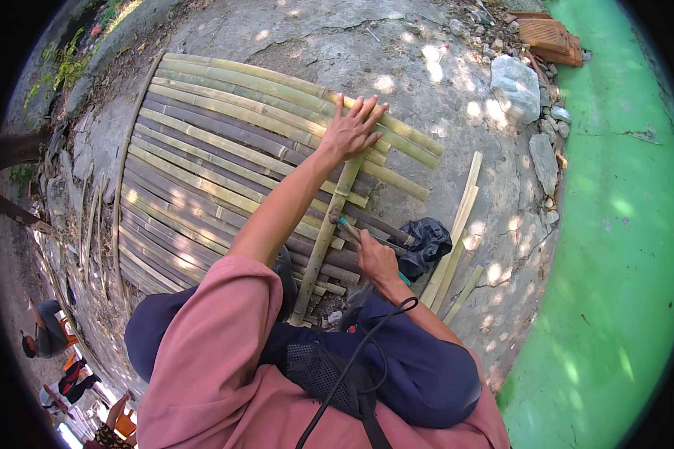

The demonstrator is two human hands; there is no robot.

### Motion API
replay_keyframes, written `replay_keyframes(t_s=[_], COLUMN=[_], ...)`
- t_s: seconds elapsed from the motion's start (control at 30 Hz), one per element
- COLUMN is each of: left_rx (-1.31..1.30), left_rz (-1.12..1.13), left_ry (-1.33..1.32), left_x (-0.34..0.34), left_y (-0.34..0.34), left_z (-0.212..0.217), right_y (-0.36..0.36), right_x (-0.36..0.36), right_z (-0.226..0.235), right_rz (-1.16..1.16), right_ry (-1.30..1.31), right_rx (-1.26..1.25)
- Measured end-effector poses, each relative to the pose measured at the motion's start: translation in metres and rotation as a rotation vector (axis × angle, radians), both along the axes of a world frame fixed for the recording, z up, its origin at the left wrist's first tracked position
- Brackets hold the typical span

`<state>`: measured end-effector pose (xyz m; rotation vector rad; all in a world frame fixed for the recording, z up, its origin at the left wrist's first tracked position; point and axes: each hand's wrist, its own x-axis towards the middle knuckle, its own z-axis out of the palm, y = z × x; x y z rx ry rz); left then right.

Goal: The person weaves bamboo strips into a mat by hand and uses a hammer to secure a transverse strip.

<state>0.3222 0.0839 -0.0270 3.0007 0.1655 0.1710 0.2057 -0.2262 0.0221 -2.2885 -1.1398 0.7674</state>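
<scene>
A panel of split bamboo slats (195,153), some green-yellow and some dark, lies on the ground in front of me. A bamboo crosspiece (316,254) runs across the slats near their right ends. My left hand (350,131) rests with spread fingers on the far slats, beside the crosspiece's upper end. My right hand (378,260) is wrapped round the handle of a hammer (335,215) with teal on it. The hammer's head is over the crosspiece, and whether it touches is hard to tell. No nail can be made out.
A black plastic bag (425,247) and loose bamboo strips (457,232) lie right of the panel. Farther right are stones (544,161), a pale plastic sack (515,88), brown tiles (550,39) and a green surface (606,247). People (49,329) are at the lower left.
</scene>
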Motion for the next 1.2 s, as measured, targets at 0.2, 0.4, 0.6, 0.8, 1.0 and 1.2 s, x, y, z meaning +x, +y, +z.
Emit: replay_keyframes(t_s=[0.2,0.4,0.6,0.8,1.0,1.2], left_rx=[-0.004,-0.002,0.032,0.011,-0.011,-0.194], left_rz=[0.003,-0.019,-0.017,0.007,0.056,0.069], left_ry=[0.006,0.083,0.065,0.143,0.229,0.279], left_x=[0.001,0.004,0.003,0.009,0.015,0.011], left_y=[0.001,-0.009,-0.001,-0.007,-0.017,0.005], left_z=[0.004,0.015,0.014,0.017,0.027,0.053], right_y=[-0.017,-0.087,-0.211,-0.324,-0.332,-0.269], right_x=[0.009,0.019,0.05,0.059,0.061,0.078], right_z=[0.038,0.059,0.025,-0.04,-0.075,-0.038], right_rz=[-0.13,-0.562,-1.104,-1.226,-1.134,-1.07], right_ry=[0.016,-0.062,-0.296,-0.444,-0.524,-0.699], right_rx=[0.187,0.185,-0.065,-0.302,-0.357,-0.135])
